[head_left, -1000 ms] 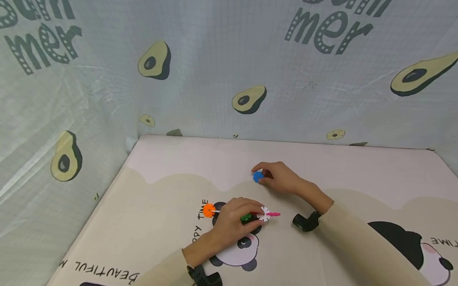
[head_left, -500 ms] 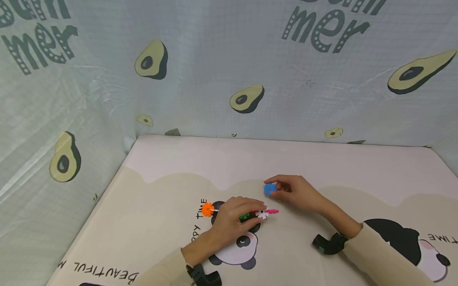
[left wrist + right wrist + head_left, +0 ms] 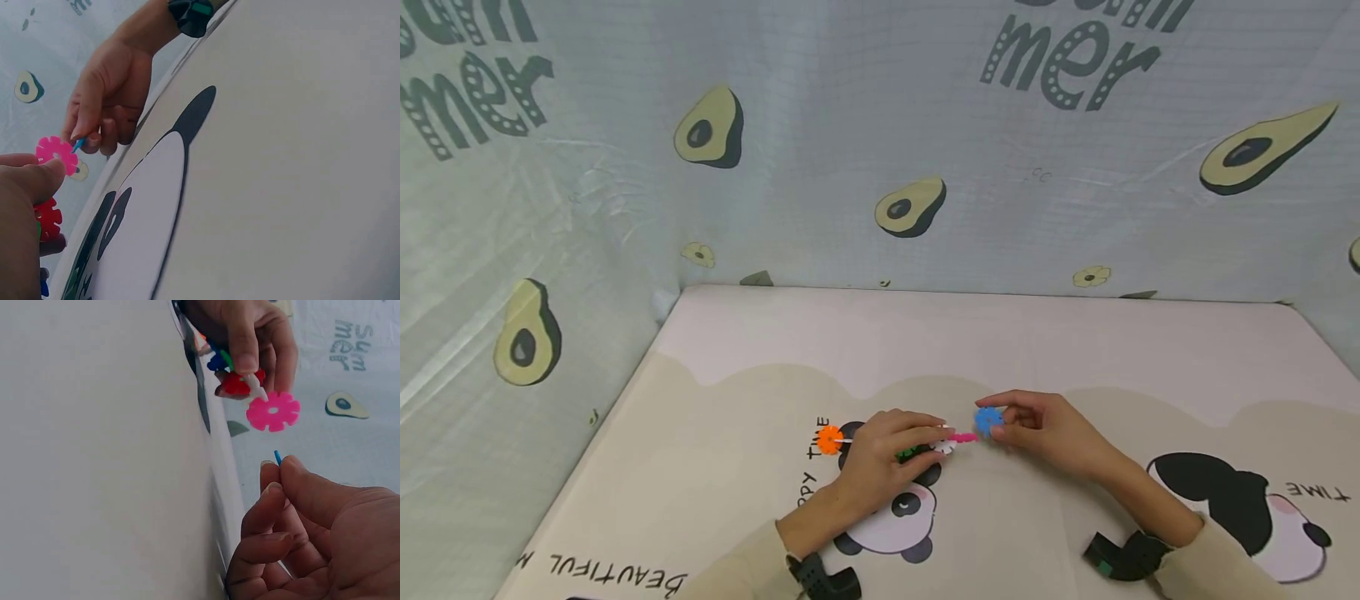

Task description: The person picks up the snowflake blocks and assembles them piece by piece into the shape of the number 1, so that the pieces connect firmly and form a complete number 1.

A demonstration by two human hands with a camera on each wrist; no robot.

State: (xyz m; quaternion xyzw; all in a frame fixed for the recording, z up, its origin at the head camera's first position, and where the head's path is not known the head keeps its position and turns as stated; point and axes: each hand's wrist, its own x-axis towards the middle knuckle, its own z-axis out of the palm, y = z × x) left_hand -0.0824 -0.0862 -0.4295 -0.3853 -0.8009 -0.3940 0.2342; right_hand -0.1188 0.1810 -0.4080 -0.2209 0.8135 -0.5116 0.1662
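Observation:
My left hand grips a chain of notched flower-shaped plastic discs over the panda print. An orange disc pokes out at the chain's left end, and a pink disc sticks out edge-on at the right. Between them show a white disc, a green disc and a red disc, partly covered by fingers. With thumb and fingertips, my right hand pinches a blue disc. In the right wrist view the blue disc is edge-on, a small gap from the pink one.
A pale tablecloth with panda prints and lettering covers the table. Behind and at the left hangs a curtain with avocado prints. Both wrists wear black straps; the right one sits near the second panda print.
My right hand has come down and to the right with the blue disc, which now stands beside the pink disc. My left hand has stayed nearly still with the chain.

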